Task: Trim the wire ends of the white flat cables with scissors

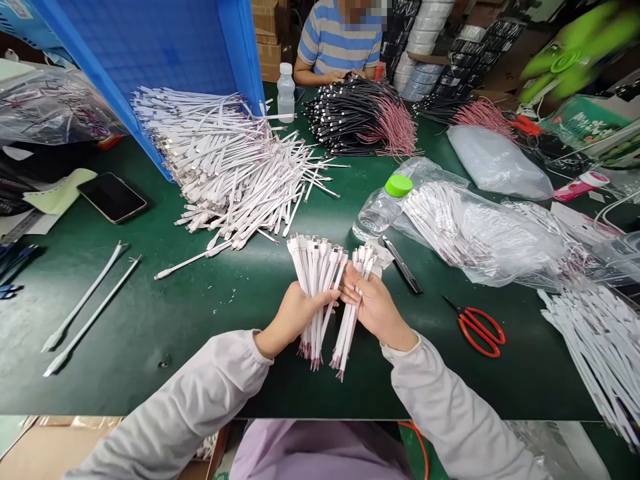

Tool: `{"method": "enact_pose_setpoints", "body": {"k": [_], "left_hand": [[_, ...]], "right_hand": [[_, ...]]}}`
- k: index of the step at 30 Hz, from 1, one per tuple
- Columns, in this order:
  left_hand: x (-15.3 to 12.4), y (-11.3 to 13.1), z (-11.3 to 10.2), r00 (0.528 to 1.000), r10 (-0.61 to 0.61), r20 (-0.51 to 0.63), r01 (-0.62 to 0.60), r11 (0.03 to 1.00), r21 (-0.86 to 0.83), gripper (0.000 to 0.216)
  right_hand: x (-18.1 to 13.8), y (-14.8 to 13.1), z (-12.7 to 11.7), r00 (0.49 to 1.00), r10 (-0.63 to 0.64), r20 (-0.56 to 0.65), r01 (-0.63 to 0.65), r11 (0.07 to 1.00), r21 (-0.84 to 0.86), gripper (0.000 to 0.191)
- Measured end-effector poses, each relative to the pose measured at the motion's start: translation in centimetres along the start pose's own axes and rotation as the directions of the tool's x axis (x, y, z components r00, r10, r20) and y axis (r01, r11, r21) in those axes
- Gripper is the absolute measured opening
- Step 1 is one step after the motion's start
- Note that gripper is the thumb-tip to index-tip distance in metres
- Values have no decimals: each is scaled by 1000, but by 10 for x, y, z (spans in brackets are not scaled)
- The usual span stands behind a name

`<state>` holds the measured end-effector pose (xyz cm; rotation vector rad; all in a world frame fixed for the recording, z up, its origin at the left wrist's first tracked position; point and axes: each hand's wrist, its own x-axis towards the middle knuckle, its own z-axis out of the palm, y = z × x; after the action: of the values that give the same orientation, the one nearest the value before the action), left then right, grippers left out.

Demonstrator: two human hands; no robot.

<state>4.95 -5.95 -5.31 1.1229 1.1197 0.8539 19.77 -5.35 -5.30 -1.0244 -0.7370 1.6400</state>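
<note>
My left hand [299,310] is closed around a thick bundle of short white USB cables [314,263], their metal plugs up and bare pinkish wire ends down. Close beside it, my right hand [376,303] grips a thinner bundle of the same cables [345,343], held slightly tilted. The fingers of both hands nearly meet between the two bundles. Beyond them, a large heap of white USB cables [240,173] spills from a tipped blue crate [150,53] onto the green table [200,360]. One cable [183,265] sticks out from the heap toward me.
Right of my hands lie a utility knife [404,267], red-handled scissors [483,330], a green-capped bottle [380,210] and bagged cables [465,227]. More cables [595,347] hang over the right edge. A phone [113,197] lies left. Across the table, a person [340,40] sits behind black cables [350,117].
</note>
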Motion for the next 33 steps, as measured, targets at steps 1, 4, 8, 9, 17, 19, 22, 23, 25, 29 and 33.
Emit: {"method": "enact_pose_setpoints", "body": {"k": [1, 4, 8, 9, 17, 19, 22, 23, 25, 29, 33], "left_hand": [[0, 0, 0, 1000, 2, 2, -3, 1000, 13, 21], [0, -1, 0, 1000, 13, 22, -15, 998, 65, 26], [-2, -1, 0, 999, 38, 4, -38, 994, 105, 29], [-2, -1, 0, 999, 45, -14, -44, 994, 98, 27], [-1, -4, 0, 996, 75, -50, -70, 993, 93, 37], [0, -7, 0, 994, 94, -56, -88, 991, 100, 39], [1, -9, 0, 993, 104, -61, -98, 990, 104, 42], [1, -10, 0, 993, 106, -60, -100, 990, 103, 43], [1, -10, 0, 993, 107, -58, -100, 989, 105, 41], [0, -8, 0, 993, 98, -62, -89, 988, 127, 37], [0, -7, -1, 992, 99, -74, -87, 984, 153, 38]], "right_hand": [[-1, -1, 1, 1000, 10, 4, -10, 1000, -5, 43], [-2, -3, 1, 1000, 11, -27, -13, 999, -46, 37], [-3, -1, 1, 995, -45, -89, 37, 994, -98, 30], [-3, -1, 1, 993, -66, -101, 55, 992, -112, 30], [-2, 2, -1, 984, -142, -106, 127, 982, -139, 30], [-2, 2, -1, 987, -133, -96, 120, 984, -133, 35], [-3, 2, -1, 988, -125, -88, 114, 986, -121, 36], [-3, 2, -1, 988, -124, -87, 114, 987, -118, 36], [-3, 2, -1, 989, -123, -87, 113, 987, -115, 36], [-3, 1, -1, 991, -114, -73, 105, 987, -122, 36], [-3, 1, -2, 995, -92, -24, 88, 987, -136, 36]]}}
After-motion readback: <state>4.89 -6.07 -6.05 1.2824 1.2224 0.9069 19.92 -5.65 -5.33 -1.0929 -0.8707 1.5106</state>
